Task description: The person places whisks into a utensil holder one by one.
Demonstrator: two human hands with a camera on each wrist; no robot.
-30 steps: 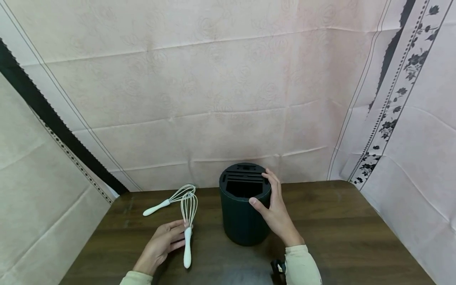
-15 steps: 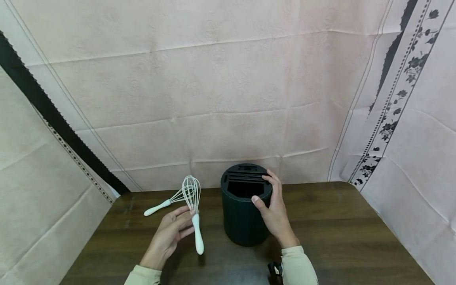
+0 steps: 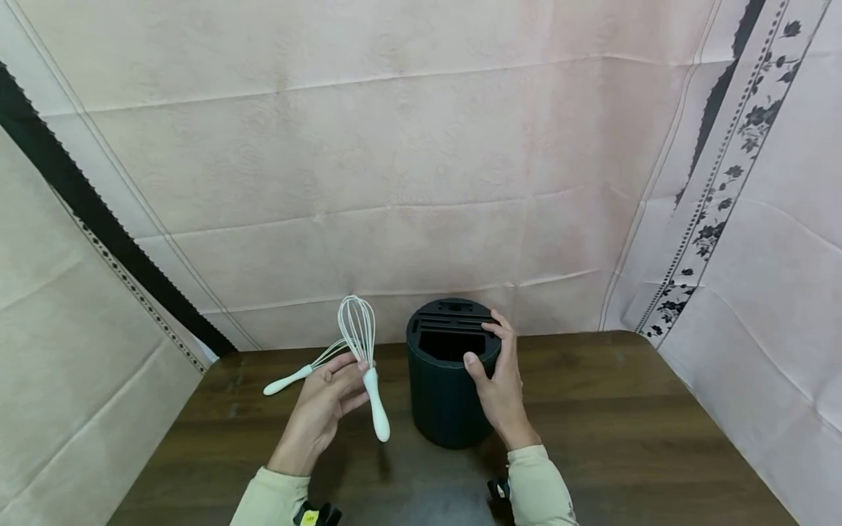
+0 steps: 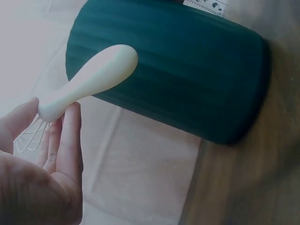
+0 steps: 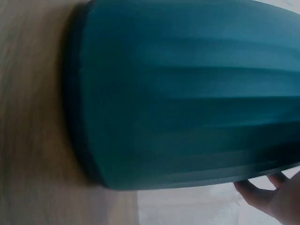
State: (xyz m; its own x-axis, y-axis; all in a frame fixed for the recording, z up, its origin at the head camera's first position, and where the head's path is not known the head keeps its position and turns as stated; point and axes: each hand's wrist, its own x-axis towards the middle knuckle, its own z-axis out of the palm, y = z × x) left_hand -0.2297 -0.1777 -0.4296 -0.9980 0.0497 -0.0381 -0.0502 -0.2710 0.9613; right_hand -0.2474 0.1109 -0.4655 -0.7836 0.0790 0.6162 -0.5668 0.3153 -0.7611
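My left hand (image 3: 320, 410) pinches a white whisk (image 3: 378, 410) where the handle meets the wires. The whisk tilts with its wire loops up and its handle pointing down toward me, raised off the table over a shadow. In the left wrist view the thumb and fingers lie at the neck of the handle (image 4: 105, 70). To the right stands a dark green, round utensil holder (image 3: 450, 409), upright, with slots and a rectangular opening in its top. My right hand (image 3: 503, 394) grips its right side at the rim, thumb in front and fingers behind.
A second white whisk (image 3: 288, 381) lies on the wooden table (image 3: 612, 424) behind the left hand, its wires partly hidden. Pale patterned cloth (image 3: 421, 168) hangs close behind the table's back edge and along both sides.
My left hand has lifted the whisk and carried it up and slightly right, closer to the holder. The right hand keeps its hold on the rim, and the holder stays in place.
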